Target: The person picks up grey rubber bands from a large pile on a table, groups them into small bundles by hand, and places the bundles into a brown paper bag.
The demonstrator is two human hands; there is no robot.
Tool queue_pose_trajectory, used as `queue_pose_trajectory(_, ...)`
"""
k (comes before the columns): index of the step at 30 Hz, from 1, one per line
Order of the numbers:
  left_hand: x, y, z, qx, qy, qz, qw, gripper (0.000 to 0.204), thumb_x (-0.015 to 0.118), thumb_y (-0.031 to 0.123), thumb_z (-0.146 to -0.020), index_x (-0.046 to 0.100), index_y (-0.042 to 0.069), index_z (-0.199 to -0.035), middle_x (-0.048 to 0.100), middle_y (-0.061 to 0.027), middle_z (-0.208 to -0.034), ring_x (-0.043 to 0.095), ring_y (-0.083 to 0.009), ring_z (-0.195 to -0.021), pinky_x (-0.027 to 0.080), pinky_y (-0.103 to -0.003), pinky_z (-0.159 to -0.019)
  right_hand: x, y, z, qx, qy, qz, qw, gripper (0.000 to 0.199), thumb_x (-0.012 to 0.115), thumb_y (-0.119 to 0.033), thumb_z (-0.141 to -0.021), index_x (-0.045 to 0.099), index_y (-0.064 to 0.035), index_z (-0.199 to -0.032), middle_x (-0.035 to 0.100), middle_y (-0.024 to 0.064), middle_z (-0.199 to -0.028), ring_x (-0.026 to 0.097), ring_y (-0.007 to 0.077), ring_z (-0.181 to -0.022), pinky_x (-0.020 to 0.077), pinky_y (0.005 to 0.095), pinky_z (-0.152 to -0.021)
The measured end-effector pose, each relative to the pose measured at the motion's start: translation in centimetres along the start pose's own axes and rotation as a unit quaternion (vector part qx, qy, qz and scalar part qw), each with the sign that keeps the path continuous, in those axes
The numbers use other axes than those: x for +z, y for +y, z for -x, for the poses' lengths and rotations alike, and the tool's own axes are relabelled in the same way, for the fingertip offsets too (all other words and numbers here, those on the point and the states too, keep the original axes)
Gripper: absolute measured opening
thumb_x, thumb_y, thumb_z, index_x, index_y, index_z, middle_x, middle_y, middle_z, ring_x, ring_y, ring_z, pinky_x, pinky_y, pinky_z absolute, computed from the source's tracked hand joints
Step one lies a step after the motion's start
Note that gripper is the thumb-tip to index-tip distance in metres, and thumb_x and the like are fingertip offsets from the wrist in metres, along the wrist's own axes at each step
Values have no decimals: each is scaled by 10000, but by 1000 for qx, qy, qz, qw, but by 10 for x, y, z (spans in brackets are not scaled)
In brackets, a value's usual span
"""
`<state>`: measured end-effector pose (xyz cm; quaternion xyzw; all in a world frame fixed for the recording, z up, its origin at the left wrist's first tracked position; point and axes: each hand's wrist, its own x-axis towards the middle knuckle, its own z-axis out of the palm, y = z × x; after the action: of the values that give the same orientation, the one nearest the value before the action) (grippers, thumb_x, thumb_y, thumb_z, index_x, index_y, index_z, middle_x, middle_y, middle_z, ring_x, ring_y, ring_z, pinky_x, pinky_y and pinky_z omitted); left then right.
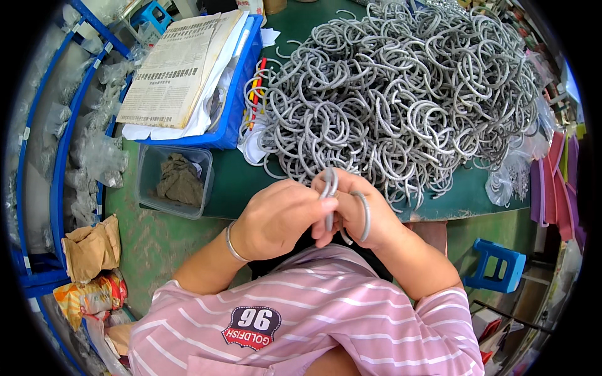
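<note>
In front of my chest, my left hand (pixel 282 216) and my right hand (pixel 360 203) meet at the table's near edge. Between their fingertips is a grey curved metal ring (pixel 330 182), pinched from both sides. Another grey open ring (pixel 365 216) hangs around my right hand near the base of the thumb, and its lower end shows under the palm. Some fingertips of both hands are hidden behind the rings and each other. Just beyond my hands lies a large heap of similar grey open rings (pixel 401 94) on the green tabletop (pixel 235 194).
Left of the heap stands a blue bin (pixel 241 94) topped with folded newspaper (pixel 179 69). A clear plastic tub (pixel 141 178) holds a brown cloth (pixel 180 180). Red and yellow pens (pixel 257 94) lie by the bin. A blue stool (pixel 495 266) stands on the floor right; blue shelving (pixel 59 169) lines the left.
</note>
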<state>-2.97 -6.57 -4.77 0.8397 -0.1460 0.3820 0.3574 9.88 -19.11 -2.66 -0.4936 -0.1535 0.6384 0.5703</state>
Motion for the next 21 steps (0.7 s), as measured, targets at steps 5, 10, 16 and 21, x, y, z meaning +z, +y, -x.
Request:
queue_pose_trajectory(5, 2, 6, 21, -228, 147, 182, 945, 483, 670, -65, -806, 515, -28, -1262, 627, -61, -857, 588, -138, -722, 478, -255, -674, -2, -5, 3, 13, 14, 41, 999, 223, 502, -230, -981, 537, -11, -959, 621, 94, -626, 625, 197, -484, 520, 264, -437)
queue_pose_trajectory(10, -6, -7, 11, 16, 26, -22, 999, 363, 649, -61, -806, 567, -27, -1158, 629, -97, -897, 587, -167, -724, 472, -260, -620, 1, -9, -5, 43, 36, -41, 998, 193, 501, -202, -972, 542, -13, -972, 638, 108, -685, 615, 202, -463, 486, 264, -401)
queue_pose_trajectory(16, -11, -21, 29, -440, 263, 221, 830, 451, 587, 7, -891, 422, -7, -1311, 524, 6, -783, 466, -51, -654, 393, -182, -590, -25, -30, -17, -273, 155, 207, 926, 134, 490, -130, -970, 548, -10, -982, 620, 88, -767, 603, 144, -612, 502, 255, -528)
queue_pose_trajectory(21, -6, -17, 25, -441, 176, 155, 866, 453, 620, -48, -837, 473, 13, -1261, 525, 27, -800, 456, -37, -673, 394, -172, -577, -39, -48, -60, -424, 172, 629, 628, 216, 520, 80, -799, 578, 18, -997, 589, 205, -942, 594, 393, -817, 505, 417, -740)
